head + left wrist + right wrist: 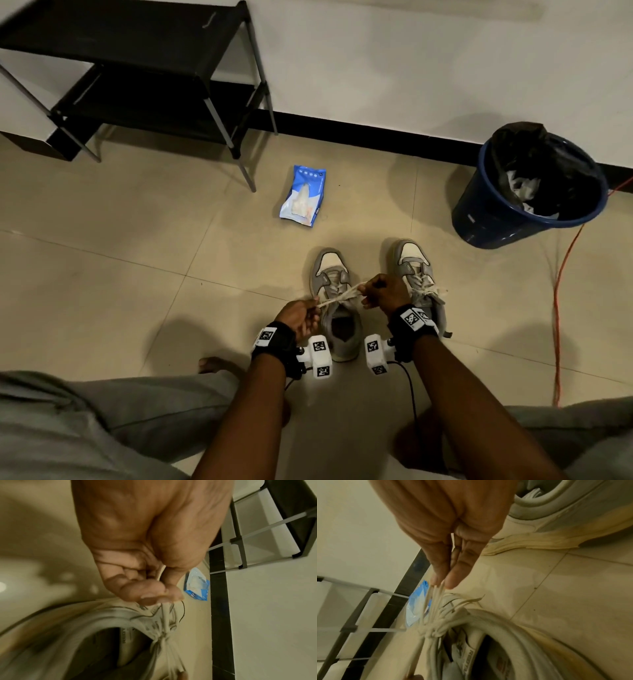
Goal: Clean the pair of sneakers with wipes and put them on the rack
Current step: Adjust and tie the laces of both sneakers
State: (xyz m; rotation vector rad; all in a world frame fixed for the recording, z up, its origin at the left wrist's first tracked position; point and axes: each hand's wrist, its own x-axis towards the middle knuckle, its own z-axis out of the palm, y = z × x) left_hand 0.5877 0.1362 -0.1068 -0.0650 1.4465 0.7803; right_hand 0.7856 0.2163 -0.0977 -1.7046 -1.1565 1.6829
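Observation:
Two grey and white sneakers stand side by side on the floor, the left sneaker (pixel 330 274) and the right sneaker (pixel 416 263). My left hand (pixel 301 317) pinches one end of the left sneaker's laces (pixel 342 297), and my right hand (pixel 382 291) pinches the other end; the laces are stretched taut between them above a knot (pixel 431 631). A blue pack of wipes (pixel 303 196) lies on the floor beyond the sneakers, its flap open. The black shoe rack (pixel 137 68) stands against the wall at the far left.
A blue bin (pixel 529 192) lined with a black bag stands at the right by the wall, with crumpled white bits inside. An orange cable (pixel 558 291) runs along the floor on the right. My knees and a bare foot (pixel 210 364) are close in front.

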